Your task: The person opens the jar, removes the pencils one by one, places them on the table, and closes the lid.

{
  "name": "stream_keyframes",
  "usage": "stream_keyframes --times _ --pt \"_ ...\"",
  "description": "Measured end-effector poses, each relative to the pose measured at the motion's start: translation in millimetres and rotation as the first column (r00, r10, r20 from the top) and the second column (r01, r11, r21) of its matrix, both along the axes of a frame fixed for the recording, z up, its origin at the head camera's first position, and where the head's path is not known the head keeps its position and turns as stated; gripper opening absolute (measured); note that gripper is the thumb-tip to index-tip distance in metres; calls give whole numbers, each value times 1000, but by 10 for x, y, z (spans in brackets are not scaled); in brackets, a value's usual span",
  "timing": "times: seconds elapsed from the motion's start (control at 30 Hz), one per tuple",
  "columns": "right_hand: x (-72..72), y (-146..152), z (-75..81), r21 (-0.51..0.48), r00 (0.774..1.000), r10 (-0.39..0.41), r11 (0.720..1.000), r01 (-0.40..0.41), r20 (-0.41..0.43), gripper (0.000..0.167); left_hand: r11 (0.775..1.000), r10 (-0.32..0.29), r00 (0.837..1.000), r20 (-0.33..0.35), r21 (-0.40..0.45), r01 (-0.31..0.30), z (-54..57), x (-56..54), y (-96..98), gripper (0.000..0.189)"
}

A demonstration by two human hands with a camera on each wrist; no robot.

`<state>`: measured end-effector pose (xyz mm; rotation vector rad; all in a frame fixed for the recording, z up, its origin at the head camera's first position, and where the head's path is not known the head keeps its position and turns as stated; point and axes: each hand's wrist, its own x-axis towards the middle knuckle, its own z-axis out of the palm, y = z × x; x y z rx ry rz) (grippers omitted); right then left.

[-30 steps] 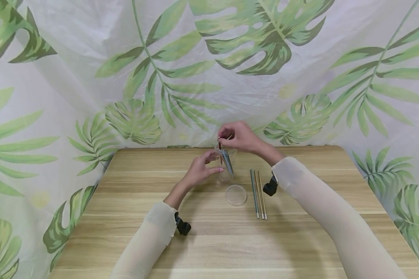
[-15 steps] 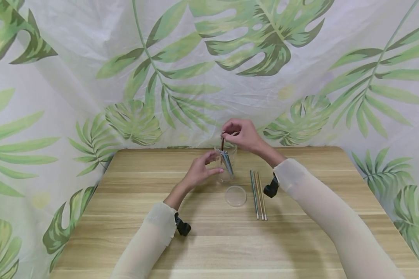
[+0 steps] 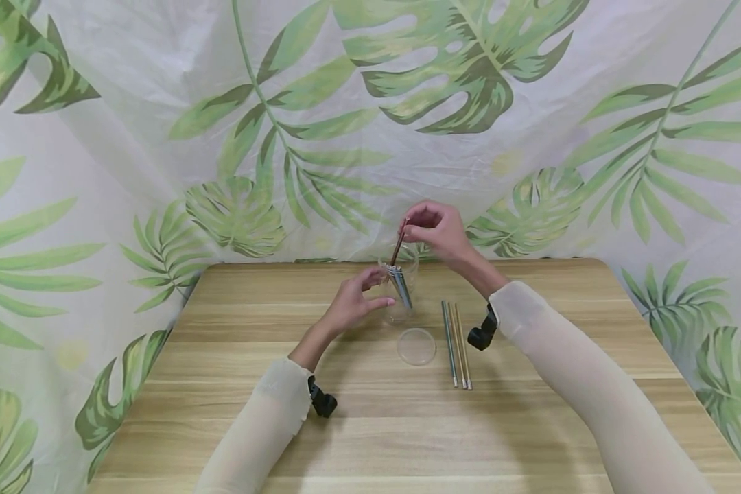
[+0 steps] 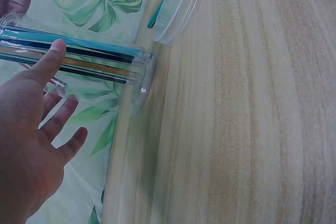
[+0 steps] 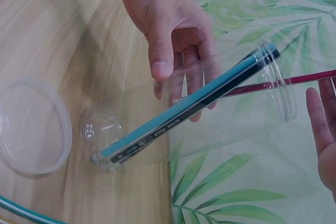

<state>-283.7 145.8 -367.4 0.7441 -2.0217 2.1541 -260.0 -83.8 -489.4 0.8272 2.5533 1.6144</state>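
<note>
A clear plastic jar point(image 5: 286, 95) stands on the table near its back edge, with several pencils point(image 3: 401, 288) leaning inside it, blue and dark ones among them. My left hand point(image 3: 350, 302) holds the jar from the left side; in the left wrist view its thumb point(image 4: 55, 51) lies along the wall. Above the mouth, my right hand point(image 3: 438, 230) pinches the upper end of a dark red pencil point(image 3: 398, 247). That red pencil slants through the jar's mouth, its lower end still inside, as the right wrist view shows point(image 5: 310, 77).
In front of the jar a round clear lid point(image 3: 416, 346) lies flat on the wooden table point(image 3: 370, 446). To its right lie a teal pencil point(image 3: 449, 343) and two gold-coloured pencils point(image 3: 462, 346), side by side. A leaf-patterned cloth point(image 3: 321, 89) hangs right behind the table.
My right hand has risen and shifted right, drawing the red pencil partway up out of the jar and tilting it. The left hand and jar have stayed in place.
</note>
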Motion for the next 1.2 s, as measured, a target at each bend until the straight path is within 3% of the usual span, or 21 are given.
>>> stream_keyframes --times 0.33,0.57,0.83,1.2 --pt "15 16 70 -282 992 14 959 23 127 29 1000 8 1000 0 -8 -8 14 -8 4 59" --pt "35 85 147 -362 987 13 931 48 163 30 999 22 1000 7 -25 -22 8 3 0 65" --pt "76 168 237 -480 978 25 874 80 209 31 1000 11 1000 0 -11 -11 -6 1 -4 67" --pt "107 318 307 -570 978 9 814 114 209 30 1000 0 1000 13 -6 0 13 6 -10 65"
